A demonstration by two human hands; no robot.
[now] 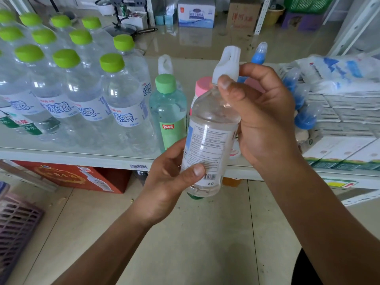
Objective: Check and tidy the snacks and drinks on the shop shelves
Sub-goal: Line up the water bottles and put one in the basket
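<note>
Left thumb [197,170] pressed flat on the printed label, just above the barcode. The rest of the left hand [166,182] wraps round the lower half of a clear bottle [207,140] from the left. Fingers curled behind it, mostly hidden.

Right thumb [227,84] sits at the base of the white cap [227,62]. Right hand [265,120] curls round the neck and shoulder of the bottle from the right, a close grip.

The bottle is held off the shelf, in front of its front edge, over the floor. Near upright, top leaning a little right. Clear liquid inside; small-print side of the label faces the camera.

Shelf [82,159] behind the hands:
- Just behind the held bottle, near the front edge, a pink-capped bottle [202,85], mostly covered.
- Beside it to the left, a pale green bottle [168,116] with a green cap; another white-capped bottle [165,63] behind that.
- Left part of the shelf: water bottles [115,103] with lime caps, packed in rows, touching.
- Right end: blue-capped bottles [304,118] lying on their sides, against stacked cartons [345,120].

A barcode tag [138,166] is stuck on the front edge. Under the shelf at left, a red box [76,177] on the floor. A purple basket [14,223] stands near the lower left.
</note>
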